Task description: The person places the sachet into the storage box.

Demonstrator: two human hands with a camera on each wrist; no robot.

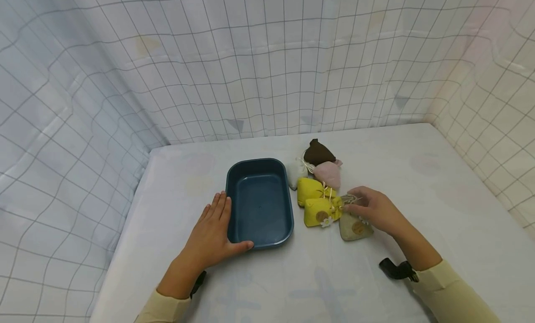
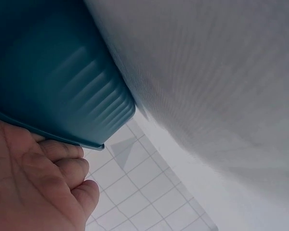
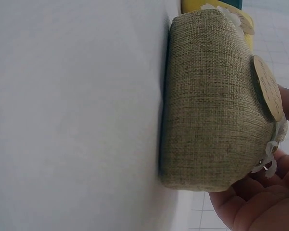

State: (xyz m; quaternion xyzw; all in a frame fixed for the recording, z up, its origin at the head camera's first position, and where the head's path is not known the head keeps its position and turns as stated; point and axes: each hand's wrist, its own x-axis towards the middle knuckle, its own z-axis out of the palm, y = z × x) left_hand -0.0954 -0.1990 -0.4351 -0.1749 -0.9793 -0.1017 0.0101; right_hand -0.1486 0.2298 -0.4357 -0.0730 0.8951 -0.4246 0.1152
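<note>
My left hand [image 1: 211, 234], fingers straight and thumb spread, rests against the left side and near corner of a dark blue plastic tub [image 1: 260, 216]. In the left wrist view the ribbed outer wall of the tub [image 2: 82, 91] shows beside the palm. To the right, my right hand [image 1: 376, 211] pinches the tied neck of a beige burlap sachet [image 1: 351, 229]. Its body sits on the table, and a round tag [image 3: 268, 89] hangs on its front. Two yellow sachets [image 1: 314, 210] lie just left of it, one with a white flower.
Behind the yellow sachets lie a pink sachet [image 1: 328, 175], a dark brown sachet [image 1: 319, 154] and a white sachet [image 1: 295, 173], close to the tub's right side. A white cloth covers the table [image 1: 326, 276]. Grid-patterned curtains [image 1: 267, 72] surround its back and sides.
</note>
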